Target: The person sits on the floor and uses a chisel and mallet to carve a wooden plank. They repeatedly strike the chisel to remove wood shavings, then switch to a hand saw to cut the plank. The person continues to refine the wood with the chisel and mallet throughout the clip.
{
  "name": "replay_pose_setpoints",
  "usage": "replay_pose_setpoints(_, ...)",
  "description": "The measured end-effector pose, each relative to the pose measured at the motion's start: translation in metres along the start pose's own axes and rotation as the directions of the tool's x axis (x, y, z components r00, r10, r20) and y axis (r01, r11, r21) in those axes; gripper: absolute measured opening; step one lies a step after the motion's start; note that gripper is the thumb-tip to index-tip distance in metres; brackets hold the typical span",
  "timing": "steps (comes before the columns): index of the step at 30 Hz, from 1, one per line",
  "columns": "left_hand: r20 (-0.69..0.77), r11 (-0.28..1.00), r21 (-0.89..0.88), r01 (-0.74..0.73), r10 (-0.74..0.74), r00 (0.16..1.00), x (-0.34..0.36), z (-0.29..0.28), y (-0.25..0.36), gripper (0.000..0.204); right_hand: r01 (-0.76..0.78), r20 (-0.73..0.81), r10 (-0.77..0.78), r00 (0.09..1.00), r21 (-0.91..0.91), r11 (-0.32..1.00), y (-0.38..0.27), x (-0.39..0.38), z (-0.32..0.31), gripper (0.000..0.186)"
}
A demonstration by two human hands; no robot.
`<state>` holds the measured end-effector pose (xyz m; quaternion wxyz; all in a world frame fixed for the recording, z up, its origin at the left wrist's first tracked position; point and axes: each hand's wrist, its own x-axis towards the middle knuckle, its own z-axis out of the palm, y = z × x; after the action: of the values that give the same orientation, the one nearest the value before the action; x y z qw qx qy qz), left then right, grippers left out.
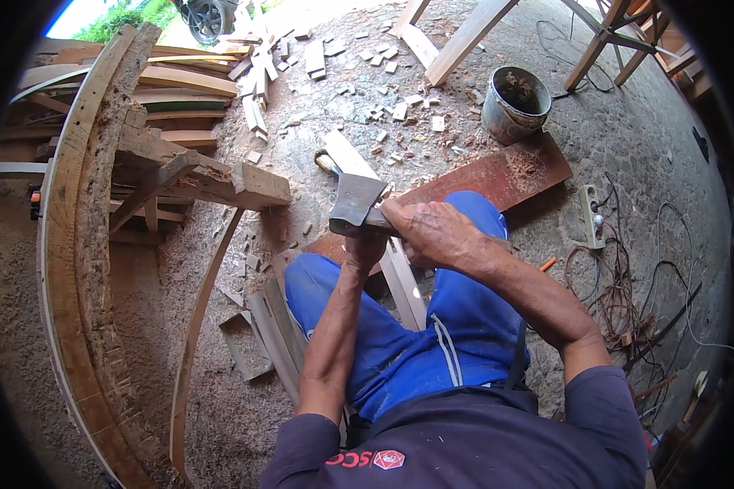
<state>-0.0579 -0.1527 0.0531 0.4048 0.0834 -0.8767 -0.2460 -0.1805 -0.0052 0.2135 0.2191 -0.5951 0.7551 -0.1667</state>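
A hatchet with a broad grey steel head (355,198) is raised above my knees, its blade toward the upper left. My right hand (434,230) wraps round its handle close to the head. Right under the head is my left hand (369,247), its fingers curled and mostly hidden; what they grip does not show. A pale wooden strip (401,285) runs between my thighs, below both hands. Past the hatchet, a tool with a rounded handle (326,163) lies by a pale wood piece (350,154).
A reddish-brown board (481,179) with shavings crosses ahead of my knees, near a dirty bucket (515,104). Left stands a curved wooden frame (90,244) beside stacked timber (189,79). Offcuts (315,57) litter the floor. A power strip (591,216) and tangled cables (620,301) lie right.
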Motion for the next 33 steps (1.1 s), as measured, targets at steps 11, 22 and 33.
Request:
replay_pose_setpoints(11, 0.036, 0.903, -0.349, 0.251, -0.255, 0.966, 0.016, -0.004, -0.020, 0.019, 0.002, -0.014, -0.001, 1.000, 0.081, 0.997, 0.008, 0.016, 0.008, 0.030)
replay_pose_setpoints(22, 0.047, 0.837, -0.409, 0.363, -0.378, 0.925, 0.084, -0.039, 0.042, 0.038, -0.217, -0.063, 0.391, 0.918, 0.746, 0.630, 0.010, -0.091, 0.032, 0.039)
replay_pose_setpoints(33, 0.106, 0.816, -0.379, 0.437, -0.431, 0.896, 0.062, 0.007, 0.044, 0.036, -0.155, -0.075, 0.450, 0.890, 0.878, 0.452, 0.014, -0.128, 0.028, 0.041)
